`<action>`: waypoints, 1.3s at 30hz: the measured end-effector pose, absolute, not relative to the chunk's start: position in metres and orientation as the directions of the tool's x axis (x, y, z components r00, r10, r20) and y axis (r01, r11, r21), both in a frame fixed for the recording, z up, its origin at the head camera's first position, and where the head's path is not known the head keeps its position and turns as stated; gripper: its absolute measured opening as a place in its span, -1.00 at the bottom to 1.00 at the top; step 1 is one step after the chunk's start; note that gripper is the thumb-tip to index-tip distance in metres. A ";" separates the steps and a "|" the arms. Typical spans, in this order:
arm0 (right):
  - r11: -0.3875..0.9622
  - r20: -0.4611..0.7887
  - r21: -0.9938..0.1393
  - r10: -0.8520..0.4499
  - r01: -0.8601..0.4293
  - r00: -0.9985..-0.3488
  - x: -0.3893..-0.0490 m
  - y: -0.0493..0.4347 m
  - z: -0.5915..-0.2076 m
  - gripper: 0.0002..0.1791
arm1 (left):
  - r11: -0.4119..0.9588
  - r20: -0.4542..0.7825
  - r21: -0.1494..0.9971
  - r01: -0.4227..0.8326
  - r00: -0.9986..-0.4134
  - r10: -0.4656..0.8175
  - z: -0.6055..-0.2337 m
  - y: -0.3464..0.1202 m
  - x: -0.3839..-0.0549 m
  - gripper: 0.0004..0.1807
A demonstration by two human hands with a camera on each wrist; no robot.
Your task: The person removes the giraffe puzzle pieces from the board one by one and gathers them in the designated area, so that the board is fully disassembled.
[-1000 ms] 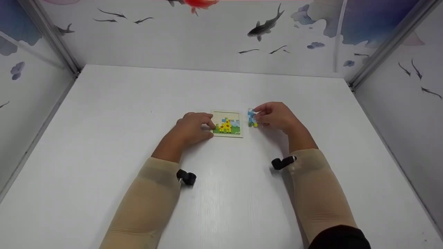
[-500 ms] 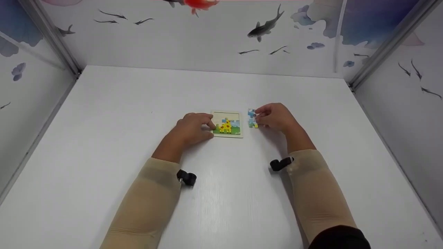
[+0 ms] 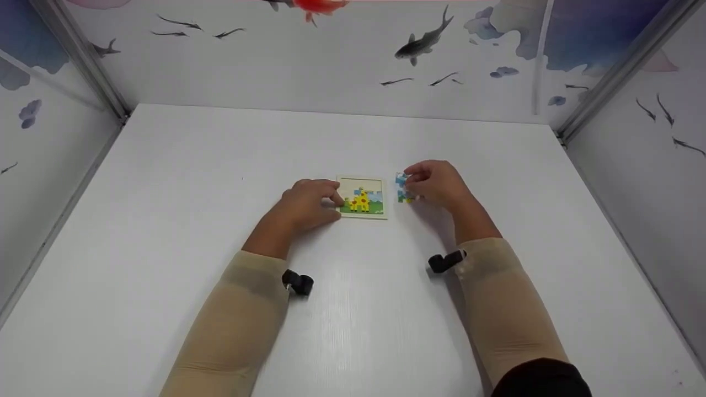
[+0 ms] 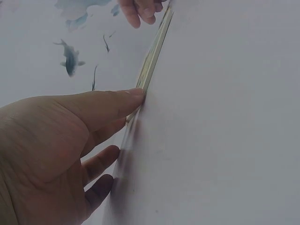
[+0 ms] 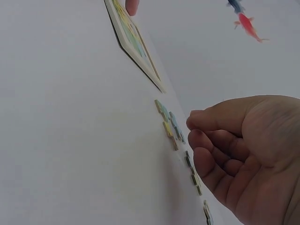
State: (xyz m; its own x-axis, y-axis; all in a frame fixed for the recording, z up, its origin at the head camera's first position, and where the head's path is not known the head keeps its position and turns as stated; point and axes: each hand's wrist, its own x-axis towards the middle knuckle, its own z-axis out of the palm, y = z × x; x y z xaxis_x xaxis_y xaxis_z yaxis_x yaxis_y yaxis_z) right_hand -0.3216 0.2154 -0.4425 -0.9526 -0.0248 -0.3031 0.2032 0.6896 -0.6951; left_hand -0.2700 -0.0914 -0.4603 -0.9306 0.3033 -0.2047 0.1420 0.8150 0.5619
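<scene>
1. Puzzle board [image 3: 359, 183] lies flat near the middle of the bench [image 3: 353, 309], picture side up; giraffe pieces [image 3: 361, 203] fill its near part, and its far part shows bare wood.
2. Uneven pressure from the left hand [image 3: 309, 204] at the left edge could skid or tilt the thin board, which might work the seated pieces loose.
3. Loose pieces [image 3: 401, 180] lie just right of the board, apart from it; the right wrist view shows more beneath the right hand [image 3: 441, 183]. They sit so close together that a brushing fingertip could probably flip or scatter a neighbour.
4. Left-hand fingers: thumb and index grip the board's left edge, with a clear gap between their tips; the others are spread beside it.
5. Right-hand fingers: loosely curled, tips close together over the pieces, nothing visible between them; whether they touch one, I cannot tell.
</scene>
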 end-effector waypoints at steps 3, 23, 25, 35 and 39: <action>0.687 -0.304 -0.700 -0.036 0.197 -0.952 -0.321 0.207 -0.442 -0.67 | 0.813 -0.213 0.568 0.132 -0.930 0.299 -0.459 -0.091 -0.270 -0.72; 0.677 -0.235 -0.736 -0.284 -0.021 -0.930 -0.318 0.146 -0.432 -0.57 | 0.813 -0.217 0.566 0.135 -0.927 0.305 -0.460 -0.091 -0.272 -0.72; 0.680 -0.222 -0.732 -0.301 -0.045 -0.928 -0.317 0.143 -0.433 -0.58 | 0.811 -0.208 0.565 0.150 -0.926 0.316 -0.460 -0.091 -0.272 -0.72; 0.718 -0.295 -0.696 -0.304 -0.014 -0.906 -0.315 0.145 -0.447 -0.63 | 0.814 -0.190 0.556 0.166 -0.928 0.319 -0.460 -0.093 -0.271 -0.72; 0.743 -0.314 -0.669 -0.318 -0.029 -0.895 -0.314 0.145 -0.451 -0.56 | 0.814 -0.185 0.555 0.173 -0.928 0.324 -0.461 -0.093 -0.271 -0.73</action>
